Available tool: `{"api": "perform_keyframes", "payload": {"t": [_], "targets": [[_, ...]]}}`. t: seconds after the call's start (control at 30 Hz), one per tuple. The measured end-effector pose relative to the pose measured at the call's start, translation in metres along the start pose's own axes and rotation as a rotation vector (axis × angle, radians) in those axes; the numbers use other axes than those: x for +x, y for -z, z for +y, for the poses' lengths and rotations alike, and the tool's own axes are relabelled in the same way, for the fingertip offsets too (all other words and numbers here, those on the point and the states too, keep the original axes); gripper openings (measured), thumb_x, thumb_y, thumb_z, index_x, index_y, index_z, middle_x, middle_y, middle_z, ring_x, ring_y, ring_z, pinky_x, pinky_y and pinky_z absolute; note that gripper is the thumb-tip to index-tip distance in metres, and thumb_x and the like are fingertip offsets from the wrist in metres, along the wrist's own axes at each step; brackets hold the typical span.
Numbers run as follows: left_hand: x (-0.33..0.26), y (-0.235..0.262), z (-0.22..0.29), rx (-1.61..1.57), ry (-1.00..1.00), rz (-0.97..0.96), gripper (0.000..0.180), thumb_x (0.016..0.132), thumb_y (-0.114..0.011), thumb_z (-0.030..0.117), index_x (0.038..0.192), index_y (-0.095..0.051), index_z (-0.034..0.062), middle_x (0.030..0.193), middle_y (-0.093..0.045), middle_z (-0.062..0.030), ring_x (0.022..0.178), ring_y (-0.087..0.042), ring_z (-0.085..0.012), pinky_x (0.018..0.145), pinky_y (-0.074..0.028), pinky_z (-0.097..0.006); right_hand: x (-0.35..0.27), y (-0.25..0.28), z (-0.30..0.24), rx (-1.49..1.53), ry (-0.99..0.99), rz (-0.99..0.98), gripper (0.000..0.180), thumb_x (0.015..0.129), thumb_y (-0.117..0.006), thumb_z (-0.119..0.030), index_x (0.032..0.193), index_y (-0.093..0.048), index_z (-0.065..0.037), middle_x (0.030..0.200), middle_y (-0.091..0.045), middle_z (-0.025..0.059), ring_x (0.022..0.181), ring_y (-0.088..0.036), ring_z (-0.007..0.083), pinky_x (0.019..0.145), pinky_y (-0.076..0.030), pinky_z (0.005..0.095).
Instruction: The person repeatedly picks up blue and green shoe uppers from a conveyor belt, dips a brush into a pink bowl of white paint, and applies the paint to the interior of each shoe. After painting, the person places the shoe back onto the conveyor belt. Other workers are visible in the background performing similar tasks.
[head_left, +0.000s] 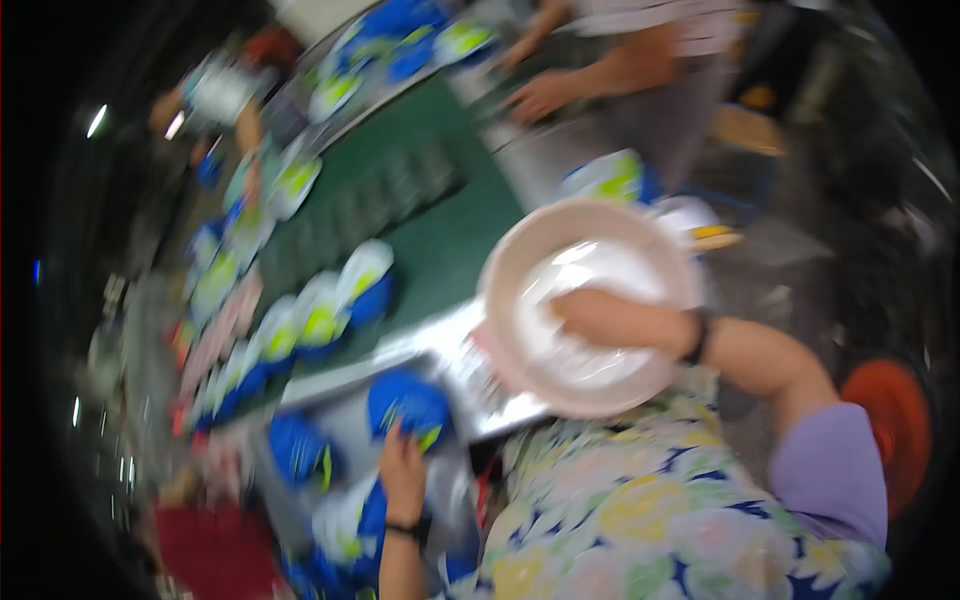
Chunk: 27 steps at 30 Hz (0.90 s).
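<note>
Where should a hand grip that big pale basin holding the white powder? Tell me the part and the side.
Grip the pale basin by its thick rolled rim, probably from the bare side toward the green belt. The right hand reaches into the white powder from the other side, and the basin looks wide and round, so only the rim seems to offer a hold.
</note>
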<state>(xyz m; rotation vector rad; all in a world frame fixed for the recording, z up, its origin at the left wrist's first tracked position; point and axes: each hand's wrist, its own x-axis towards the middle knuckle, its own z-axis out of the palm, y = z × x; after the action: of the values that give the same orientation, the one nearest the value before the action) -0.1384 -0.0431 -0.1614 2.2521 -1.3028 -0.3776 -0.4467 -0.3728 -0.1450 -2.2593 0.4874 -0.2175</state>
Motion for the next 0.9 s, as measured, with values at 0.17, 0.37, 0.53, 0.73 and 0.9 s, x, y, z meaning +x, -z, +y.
{"api": "perform_keyframes", "payload": {"t": [0.17, 0.37, 0.53, 0.73, 0.9], "targets": [[-0.001, 0.015, -0.009, 0.448, -0.162, 0.127, 0.069, 0.078, -0.067, 0.002, 0.144, -0.052, 0.0146, 0.134, -0.054, -0.0215, 0.128, -0.049, -0.0387, 0.107, -0.041, -0.048, 0.004, 0.050, -0.035, 0.141, -0.028, 0.136, 0.015, 0.089, -0.070, -0.007, 0.096, -0.062, 0.002, 0.086, -0.068, 0.0192, 0.081, -0.070, 0.0307, 0.075, -0.054, 0.0369], [0.049, 0.014, -0.036, 0.349, -0.212, -0.177, 0.063, 0.074, -0.069, -0.002, 0.134, -0.056, 0.0138, 0.119, -0.065, -0.0154, 0.115, -0.059, -0.0406, 0.096, -0.049, -0.047, 0.010, 0.034, -0.051, 0.176, -0.008, 0.052, 0.017, 0.087, -0.072, -0.008, 0.094, -0.058, -0.001, 0.080, -0.066, 0.0161, 0.075, -0.067, 0.0325, 0.071, -0.052, 0.0392], [0.079, 0.061, -0.009, -0.178, -0.167, 0.144, 0.065, 0.085, -0.072, 0.005, 0.144, -0.046, 0.0091, 0.122, -0.068, -0.0133, 0.106, -0.069, -0.0262, 0.091, -0.057, -0.040, -0.003, 0.056, -0.021, -0.081, -0.053, 0.190, 0.019, 0.087, -0.073, -0.011, 0.095, -0.059, -0.001, 0.079, -0.066, 0.0161, 0.076, -0.066, 0.0353, 0.070, -0.049, 0.0414], [0.126, 0.053, 0.070, -1.142, 0.169, -0.394, 0.060, 0.102, -0.058, 0.023, 0.155, -0.035, 0.0072, 0.144, -0.055, -0.0136, 0.125, -0.060, -0.0263, 0.103, -0.053, -0.043, 0.023, 0.082, -0.039, 0.223, 0.163, 0.296, 0.020, 0.090, -0.072, -0.014, 0.099, -0.060, -0.001, 0.085, -0.068, 0.0138, 0.079, -0.068, 0.0290, 0.072, -0.052, 0.0362], [0.153, 0.005, 0.118, -1.120, 0.054, -0.533, 0.061, 0.104, -0.053, 0.030, 0.157, -0.030, 0.0082, 0.153, -0.046, -0.0124, 0.135, -0.051, -0.0278, 0.112, -0.044, -0.045, 0.044, 0.099, -0.067, 0.317, 0.356, 0.333, 0.023, 0.090, -0.072, -0.016, 0.099, -0.056, -0.001, 0.082, -0.069, 0.0147, 0.076, -0.068, 0.0300, 0.069, -0.052, 0.0374]]}}
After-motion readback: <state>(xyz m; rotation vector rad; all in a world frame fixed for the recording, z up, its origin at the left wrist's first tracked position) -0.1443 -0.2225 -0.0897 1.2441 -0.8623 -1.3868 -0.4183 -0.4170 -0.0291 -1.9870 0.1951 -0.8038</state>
